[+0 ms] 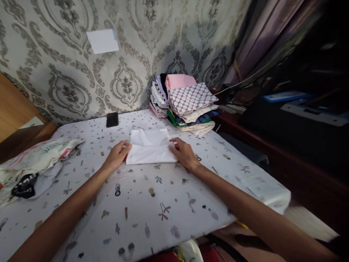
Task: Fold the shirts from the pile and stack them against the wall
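A white cloth [151, 153], partly folded over on itself, lies flat on the patterned bed sheet [147, 207] in front of me. My left hand [117, 154] pinches its left edge between thumb and fingers. At the opposite side, my right hand [183, 152] grips the cloth's right edge with curled fingers. The near layer forms a band across the front, while the far layer shows some wrinkles behind it.
Behind the cloth, a stack of folded clothes [192, 100] stands against the wall. A black phone [112, 119] lies at the back. On the left are a printed plastic bag [40, 156] and a black-and-white item [25, 186]. Dark furniture [294, 127] borders the right side.
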Demonstrator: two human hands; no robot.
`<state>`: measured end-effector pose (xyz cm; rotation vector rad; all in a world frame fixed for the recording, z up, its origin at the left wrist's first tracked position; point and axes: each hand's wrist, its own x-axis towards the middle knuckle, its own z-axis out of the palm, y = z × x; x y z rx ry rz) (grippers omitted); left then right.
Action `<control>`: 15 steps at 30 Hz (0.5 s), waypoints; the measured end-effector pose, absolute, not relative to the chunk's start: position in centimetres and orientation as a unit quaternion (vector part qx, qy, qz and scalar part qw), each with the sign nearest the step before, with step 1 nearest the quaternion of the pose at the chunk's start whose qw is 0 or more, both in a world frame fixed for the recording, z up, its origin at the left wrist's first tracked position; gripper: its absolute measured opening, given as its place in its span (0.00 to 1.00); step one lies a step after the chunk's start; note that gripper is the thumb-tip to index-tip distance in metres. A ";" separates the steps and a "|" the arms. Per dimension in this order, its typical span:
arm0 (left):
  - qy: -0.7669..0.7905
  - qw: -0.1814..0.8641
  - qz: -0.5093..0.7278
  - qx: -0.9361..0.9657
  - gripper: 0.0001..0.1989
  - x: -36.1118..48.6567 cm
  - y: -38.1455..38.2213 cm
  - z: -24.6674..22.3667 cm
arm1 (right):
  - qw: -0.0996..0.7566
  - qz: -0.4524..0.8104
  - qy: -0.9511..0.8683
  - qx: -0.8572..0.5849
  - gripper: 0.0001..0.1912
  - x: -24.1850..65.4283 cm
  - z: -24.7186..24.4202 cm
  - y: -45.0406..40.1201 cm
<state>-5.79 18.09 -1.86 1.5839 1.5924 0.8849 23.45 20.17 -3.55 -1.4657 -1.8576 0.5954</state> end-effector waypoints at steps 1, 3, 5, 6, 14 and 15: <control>0.605 0.353 0.343 0.626 0.17 -5.8 17.9 -1.9 | 0.348 0.225 -0.717 -0.561 0.19 23.5 -3.7 20.1; 0.597 0.338 0.339 0.644 0.18 -5.8 17.7 -1.9 | 0.352 0.214 -0.719 -0.559 0.19 23.4 -3.9 20.0; 0.612 0.292 0.318 0.663 0.16 -5.7 17.7 -2.1 | 0.339 0.193 -0.729 -0.563 0.19 23.3 -3.8 20.1; 0.623 0.257 0.298 0.676 0.15 -5.7 17.7 -2.1 | 0.324 0.177 -0.736 -0.567 0.19 23.2 -3.8 20.2; 0.565 -0.008 0.229 0.792 0.16 -6.0 15.4 -1.6 | 0.271 0.019 -0.839 -0.471 0.17 24.7 -2.9 17.7; 0.530 -0.007 0.214 0.820 0.16 -6.2 15.1 -1.5 | 0.256 0.016 -0.873 -0.415 0.16 24.9 -3.0 17.1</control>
